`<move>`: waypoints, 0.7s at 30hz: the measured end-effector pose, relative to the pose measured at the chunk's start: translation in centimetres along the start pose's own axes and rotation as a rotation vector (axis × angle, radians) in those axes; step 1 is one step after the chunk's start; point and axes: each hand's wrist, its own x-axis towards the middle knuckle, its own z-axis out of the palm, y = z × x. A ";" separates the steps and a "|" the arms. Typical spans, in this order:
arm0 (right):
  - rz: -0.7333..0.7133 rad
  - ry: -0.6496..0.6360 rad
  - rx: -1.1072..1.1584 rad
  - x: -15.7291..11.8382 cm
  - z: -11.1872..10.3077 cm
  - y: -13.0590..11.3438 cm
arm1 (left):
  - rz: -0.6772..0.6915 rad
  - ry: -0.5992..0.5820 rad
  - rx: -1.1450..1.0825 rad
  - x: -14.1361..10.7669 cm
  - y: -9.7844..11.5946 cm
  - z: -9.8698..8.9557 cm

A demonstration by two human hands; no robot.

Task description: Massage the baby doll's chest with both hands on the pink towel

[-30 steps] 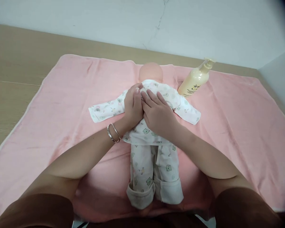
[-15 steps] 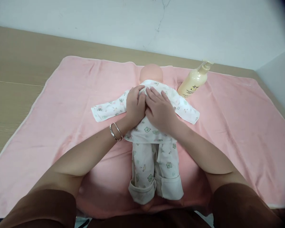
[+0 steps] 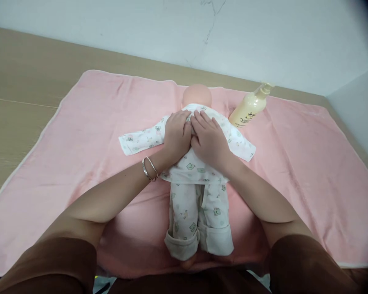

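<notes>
A baby doll (image 3: 197,96) lies face down, its head toward the wall and its feet toward me. It wears a white printed shirt (image 3: 196,171) and matching trousers (image 3: 184,212) with turned-up cuffs. My left hand (image 3: 177,134) rests flat on the left side of the doll's upper back, with two silver bangles at the wrist. Beside it, my right hand (image 3: 211,141) lies with fingers stretched over the right side of the back. The two hands touch or nearly touch at the thumbs. Both shirt sleeves spread out sideways on the blanket.
A pink blanket (image 3: 294,163) with a few creases lies under the doll. A pale yellow pump bottle (image 3: 250,106) leans beyond the right sleeve. The wooden table (image 3: 24,73) shows at the left and back, against a cracked white wall (image 3: 141,32).
Both hands stay on the doll's back and have shifted very slightly to the right. The camera view has moved a little; doll, blanket and bottle otherwise look the same.
</notes>
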 end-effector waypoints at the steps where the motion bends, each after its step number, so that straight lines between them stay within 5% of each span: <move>1: 0.038 -0.009 0.029 0.8 -0.1 0.8 | 0.014 -0.017 0.029 -0.2 0.3 0.0; 6: 0.211 -0.042 0.045 2.9 -0.8 2.8 | -0.019 -0.125 0.070 -0.9 1.8 -0.2; 12: 0.120 0.020 -0.109 -0.7 -1.2 -0.7 | -0.165 -0.175 0.038 1.9 0.4 -1.0; 16: 0.081 -0.022 -0.038 0.0 -1.8 0.4 | -0.072 -0.225 0.194 1.4 1.6 -1.3; 21: 0.248 -0.080 0.041 3.0 -1.5 3.7 | 0.063 -0.257 0.291 -0.8 3.7 -1.7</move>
